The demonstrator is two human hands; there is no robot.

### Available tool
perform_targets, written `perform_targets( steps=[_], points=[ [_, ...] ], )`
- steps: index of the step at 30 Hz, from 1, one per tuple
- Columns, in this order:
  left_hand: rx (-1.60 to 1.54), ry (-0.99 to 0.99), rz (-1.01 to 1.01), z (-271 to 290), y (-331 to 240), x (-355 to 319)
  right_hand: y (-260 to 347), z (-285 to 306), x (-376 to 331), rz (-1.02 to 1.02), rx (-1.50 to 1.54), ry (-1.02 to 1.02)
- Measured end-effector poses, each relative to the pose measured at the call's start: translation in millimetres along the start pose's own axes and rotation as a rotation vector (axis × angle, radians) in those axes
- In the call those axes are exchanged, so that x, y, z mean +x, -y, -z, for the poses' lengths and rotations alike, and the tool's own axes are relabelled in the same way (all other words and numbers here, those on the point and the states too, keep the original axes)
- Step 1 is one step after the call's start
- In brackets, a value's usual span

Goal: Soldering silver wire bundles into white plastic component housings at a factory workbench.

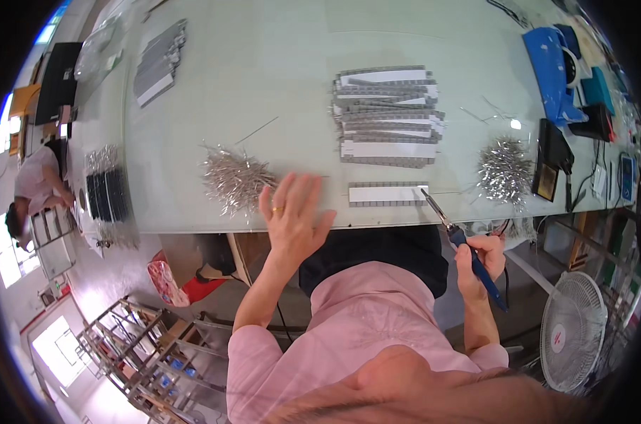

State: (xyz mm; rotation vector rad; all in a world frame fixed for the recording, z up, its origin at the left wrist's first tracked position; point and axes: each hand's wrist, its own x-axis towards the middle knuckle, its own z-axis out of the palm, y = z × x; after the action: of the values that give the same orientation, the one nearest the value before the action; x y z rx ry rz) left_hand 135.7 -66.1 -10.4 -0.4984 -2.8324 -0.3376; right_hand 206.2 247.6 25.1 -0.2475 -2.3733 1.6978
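Note:
My right hand (483, 260) is closed round the blue handle of a soldering iron (481, 272). Its metal tip reaches the right end of a white strip with grey, segmented edges (388, 194), lying near the table's front edge. Thin wires stick out sideways from that strip's right end. To the left of it, my left hand (294, 218) is spread over the table edge, fingers apart. Those fingers are beside a pile of silver wire leads (237, 178) and partly cover its right side. Whether they touch it I cannot tell.
Beyond the strip lies a stack of similar strips (388, 150), with more strips (158, 63) at the far left. Another silver wire pile (506, 169) sits at right, near a blue tape dispenser (547, 74). A fan (573, 332) stands below right. Another person (39, 177) works at far left.

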Motion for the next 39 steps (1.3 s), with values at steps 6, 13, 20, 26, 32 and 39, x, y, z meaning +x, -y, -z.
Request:
perform_targets(
  steps=[6,13,20,26,32,39],
  points=[
    [-0.068,-0.006,0.010,-0.6,0.2,-13.1,9.0,-19.3,11.8,0.216,-0.121,0.108],
    [-0.087,-0.022,-0.004,-2.1,-8.3,-25.4,23.5,-38.4,17.4,0.248,-0.139,0.253],
    [-0.124,-0.026,-0.043,-7.5,-10.9,-21.4,28.9,-62.0,24.5,0.343,-0.136,0.371],
    [-0.137,-0.033,-0.067,-8.8,-8.5,-21.0,34.8,-73.4,31.0,0.393,-0.159,0.385],
    [-0.140,-0.039,-0.078,-9.1,-7.8,-19.8,40.9,-77.7,35.2,0.360,-0.202,0.392],
    [-0.146,-0.040,-0.084,-9.7,-7.1,-20.1,42.0,-80.4,36.7,0.317,-0.196,0.390]
  ],
)
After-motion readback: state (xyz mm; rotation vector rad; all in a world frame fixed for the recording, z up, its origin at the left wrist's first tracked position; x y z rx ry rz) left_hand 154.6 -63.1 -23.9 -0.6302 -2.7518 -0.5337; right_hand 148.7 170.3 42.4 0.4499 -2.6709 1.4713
